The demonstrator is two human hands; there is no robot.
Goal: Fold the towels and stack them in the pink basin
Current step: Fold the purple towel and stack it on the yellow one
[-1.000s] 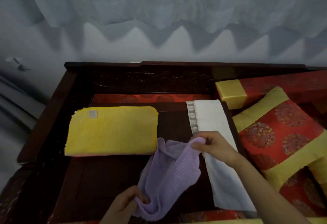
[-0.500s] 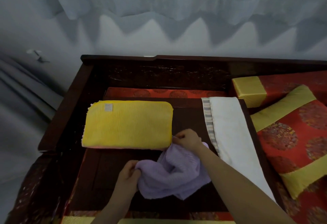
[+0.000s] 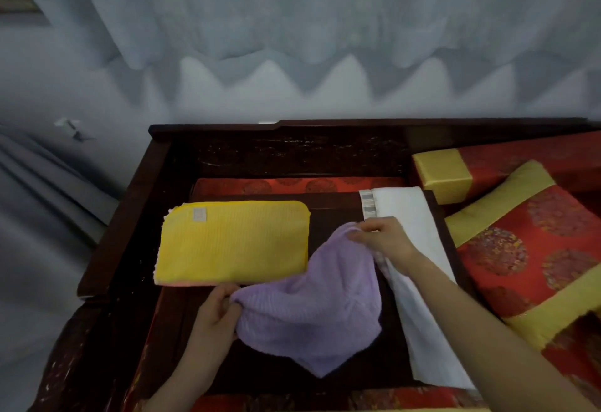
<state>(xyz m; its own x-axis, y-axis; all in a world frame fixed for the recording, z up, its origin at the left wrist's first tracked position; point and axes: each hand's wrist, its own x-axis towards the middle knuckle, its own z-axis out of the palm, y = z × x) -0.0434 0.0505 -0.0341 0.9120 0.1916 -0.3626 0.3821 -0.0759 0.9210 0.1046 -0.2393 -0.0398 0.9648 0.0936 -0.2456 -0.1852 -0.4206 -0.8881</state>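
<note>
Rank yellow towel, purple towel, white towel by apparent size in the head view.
1. yellow towel and purple towel: look about alike. Purple is bunched and nearer the camera, so unranked.
2. white towel: a long narrow strip, partly hidden by the right hand and forearm, so its place is unsure.

dim room. pale sheer curtain (image 3: 292, 15) hangs over a grey-white wall (image 3: 97, 112), its hem scalloped. dark carved wooden bench (image 3: 292, 151) below; red and gold brocade cushions (image 3: 527, 249) at right.
</note>
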